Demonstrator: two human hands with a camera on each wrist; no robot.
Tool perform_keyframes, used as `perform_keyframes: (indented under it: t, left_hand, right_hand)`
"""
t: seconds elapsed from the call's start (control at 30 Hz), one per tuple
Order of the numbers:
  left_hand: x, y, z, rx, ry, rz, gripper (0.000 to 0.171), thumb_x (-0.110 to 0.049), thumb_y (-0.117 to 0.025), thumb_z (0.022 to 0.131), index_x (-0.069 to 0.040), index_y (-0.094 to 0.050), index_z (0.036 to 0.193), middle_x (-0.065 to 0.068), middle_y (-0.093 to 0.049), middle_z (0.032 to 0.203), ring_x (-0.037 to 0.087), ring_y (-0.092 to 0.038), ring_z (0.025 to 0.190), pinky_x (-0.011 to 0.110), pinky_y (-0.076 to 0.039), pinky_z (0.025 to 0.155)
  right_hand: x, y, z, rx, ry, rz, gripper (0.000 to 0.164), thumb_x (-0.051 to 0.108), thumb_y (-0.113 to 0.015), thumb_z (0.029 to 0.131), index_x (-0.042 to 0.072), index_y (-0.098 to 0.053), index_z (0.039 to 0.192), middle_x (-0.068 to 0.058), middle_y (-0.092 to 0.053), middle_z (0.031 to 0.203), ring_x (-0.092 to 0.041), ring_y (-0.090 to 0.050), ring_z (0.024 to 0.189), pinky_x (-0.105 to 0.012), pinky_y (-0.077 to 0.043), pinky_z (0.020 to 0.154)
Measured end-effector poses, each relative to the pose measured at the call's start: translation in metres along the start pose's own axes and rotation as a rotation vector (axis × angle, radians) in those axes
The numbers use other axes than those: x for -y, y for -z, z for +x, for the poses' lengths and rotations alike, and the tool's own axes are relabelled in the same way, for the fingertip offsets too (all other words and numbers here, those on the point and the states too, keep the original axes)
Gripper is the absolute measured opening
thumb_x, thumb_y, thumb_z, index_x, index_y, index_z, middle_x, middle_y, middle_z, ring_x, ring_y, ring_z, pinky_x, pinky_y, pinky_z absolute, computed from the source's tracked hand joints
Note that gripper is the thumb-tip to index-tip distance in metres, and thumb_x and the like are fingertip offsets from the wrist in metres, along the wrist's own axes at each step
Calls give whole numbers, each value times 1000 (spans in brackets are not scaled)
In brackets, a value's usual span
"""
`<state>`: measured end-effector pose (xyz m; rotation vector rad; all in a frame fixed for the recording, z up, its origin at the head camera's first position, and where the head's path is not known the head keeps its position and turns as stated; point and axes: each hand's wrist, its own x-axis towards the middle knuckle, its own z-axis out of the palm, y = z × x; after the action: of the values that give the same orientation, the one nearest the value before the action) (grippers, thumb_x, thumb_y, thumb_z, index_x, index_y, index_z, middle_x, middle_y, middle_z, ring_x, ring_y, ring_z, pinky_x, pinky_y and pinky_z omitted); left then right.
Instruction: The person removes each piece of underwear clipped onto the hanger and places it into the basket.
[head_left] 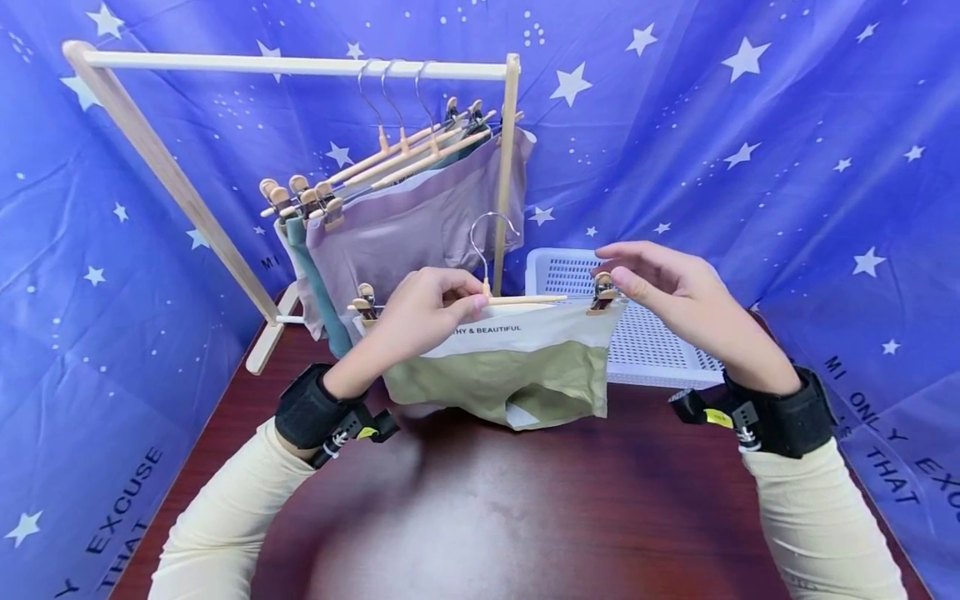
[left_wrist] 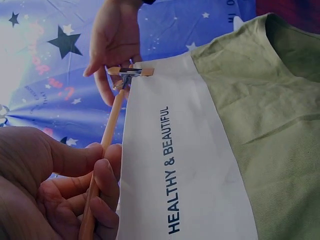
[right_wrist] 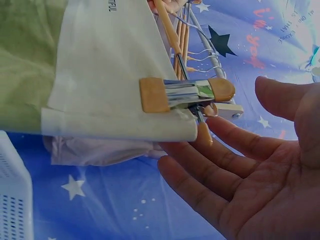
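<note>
My left hand (head_left: 423, 312) pinches the wooden bar of a clip hanger (head_left: 525, 299) near its metal hook. From the hanger's two clips hangs a pair of green underpants (head_left: 487, 379) with a white waistband lettered "HEALTHY & BEAUTIFUL". In the left wrist view, thumb and fingers wrap the bar (left_wrist: 114, 117). Beside the right-hand clip (right_wrist: 187, 94) my right hand (head_left: 675, 283) is spread, its thumb apart from the fingers. The right wrist view shows its fingers (right_wrist: 215, 160) extended behind the clip and waistband corner, gripping nothing; whether they touch cannot be told.
A wooden rack (head_left: 300, 62) stands at the back left, with several underpants on clip hangers, a mauve pair (head_left: 397, 221) in front. Behind my right hand lies a white plastic basket (head_left: 652, 346). The dark red table (head_left: 480, 508) is bordered by a blue star-printed curtain (head_left: 675, 125).
</note>
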<state>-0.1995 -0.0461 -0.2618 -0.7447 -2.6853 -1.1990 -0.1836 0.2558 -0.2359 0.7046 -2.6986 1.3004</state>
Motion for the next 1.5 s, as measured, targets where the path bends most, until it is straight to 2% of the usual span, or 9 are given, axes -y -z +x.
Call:
perform_keyframes:
  t: [0.1,0.23,0.3,0.5,0.73,0.97,1.33,1.43,1.5]
  left_hand:
    - [1,-2,0,7,-1,-6,10,-22,-65,89,-16,-72,86,-5,-67,71,7,-56,61,25,-41,59]
    - [1,-5,2,20,-2,-18,10,-22,-65,89,-15,-72,87,-5,-69,72,6,-58,63,24,-41,60]
    - [1,-6,2,26,-2,-21,10,-22,-65,89,-15,-72,87,-4,-69,72,7,-59,64,24,-41,60]
    - [1,-8,4,15,1,-15,9,-22,-66,88,-16,-72,87,-6,-69,73,6,-60,64,25,-42,61]
    - [5,-12,8,-5,-1,1,8,-24,-68,87,-18,-73,86,-7,-69,71,5,-58,63,25,-41,62]
    - [8,-15,9,-26,18,7,8,-24,-69,86,-19,-75,85,-8,-69,70,5,-55,62,24,-40,61]
    - [10,-21,7,-18,32,-17,9,-23,-68,87,-18,-75,85,-5,-67,66,5,-52,58,24,-38,55]
    - [12,-23,7,-13,38,-9,9,-24,-68,87,-19,-75,85,-6,-67,67,5,-52,59,24,-39,56]
    - [13,-24,8,-11,45,-2,9,-24,-68,87,-19,-75,85,-7,-68,69,4,-54,61,24,-41,58]
  right_hand:
    - [-7,-7,-3,-24,45,24,31,19,-51,97,21,-56,128,-1,-67,111,-8,-63,99,-15,-49,80]
    - [-14,-15,-6,-11,87,149,31,12,-51,97,10,-56,127,-12,-66,110,-15,-64,98,-19,-51,81]
    - [-17,-18,-8,-5,82,190,31,11,-51,97,8,-56,127,-14,-66,110,-17,-64,99,-21,-51,81]
    - [-22,-25,-10,-60,22,178,28,17,-55,95,12,-59,123,-7,-68,105,-13,-65,94,-20,-51,78]
    - [-27,-32,-10,-104,-1,222,26,17,-54,96,6,-61,118,-6,-70,101,-13,-65,92,-23,-52,75]
    - [-31,-38,-10,-151,-24,231,25,20,-55,95,5,-63,115,-3,-70,97,-13,-64,90,-22,-51,74]
    - [-37,-52,-11,-242,4,283,20,17,-54,96,3,-64,105,-3,-70,92,-16,-65,84,-22,-51,74]
    - [-38,-55,-11,-270,36,322,18,13,-55,95,0,-65,103,-4,-71,90,-16,-65,82,-22,-52,73]
    - [-39,-57,-11,-286,63,358,18,9,-56,94,-5,-64,101,-6,-70,89,-16,-65,81,-23,-53,73]
